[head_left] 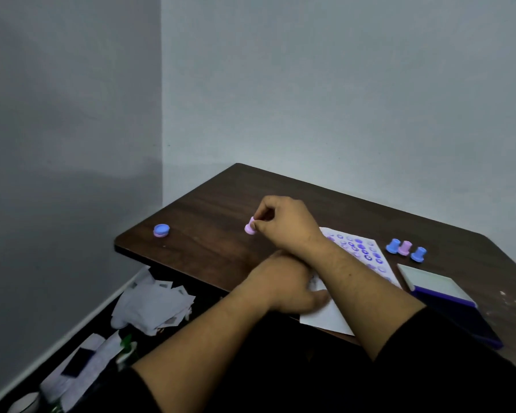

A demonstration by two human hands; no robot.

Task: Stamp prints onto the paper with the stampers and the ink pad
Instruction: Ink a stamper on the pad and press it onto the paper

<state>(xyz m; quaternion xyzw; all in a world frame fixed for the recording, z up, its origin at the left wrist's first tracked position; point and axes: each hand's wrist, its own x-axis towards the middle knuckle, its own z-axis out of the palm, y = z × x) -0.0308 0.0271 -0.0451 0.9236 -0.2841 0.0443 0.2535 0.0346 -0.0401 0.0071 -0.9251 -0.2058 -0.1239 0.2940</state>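
Note:
A white paper (329,318) lies on the dark wooden table (209,210), its far half covered with several purple and blue prints (358,249). My right hand (283,223) reaches across to the left of the paper, its fingertips pinched on a small pink stamper (249,228) held tilted just above the bare table. My left hand (283,289) lies flat on the paper's near left part, under my right forearm. An open purple ink pad (447,296) sits right of the paper. Two blue stampers (393,245) (418,254) and a pink one (405,248) stand beyond it.
A small blue-and-pink round cap (161,230) sits near the table's left edge. Crumpled white papers (152,305) and other litter lie on the floor left of the table. Grey walls close in behind and to the left.

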